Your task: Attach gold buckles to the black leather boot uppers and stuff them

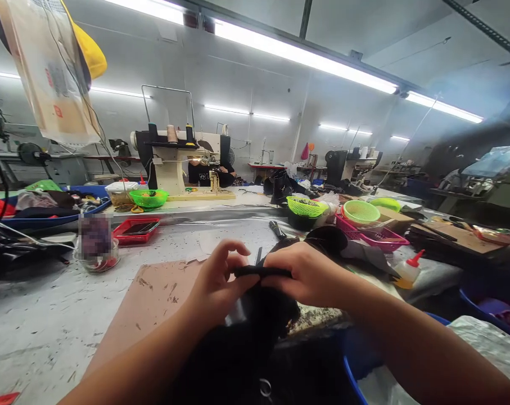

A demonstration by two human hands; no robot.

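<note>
My left hand (219, 281) and my right hand (307, 273) meet over the table's near edge, both closed on a black leather piece (261, 312). A narrow black strip of it (261, 271) is pinched between the two thumbs and fingers. The rest of the black material hangs down toward me between my forearms. A brown cardboard sheet (153, 298) lies under and left of my left hand. Black scissors (276, 229) rest just beyond my hands.
A sewing machine (174, 163) stands at the back. Green baskets (148, 198) (306, 207), a red tray (136, 229), a pink basket (370, 233) and a glue bottle (407, 271) sit around. A blue tub (353, 377) is at my right, and a person sits behind the machine.
</note>
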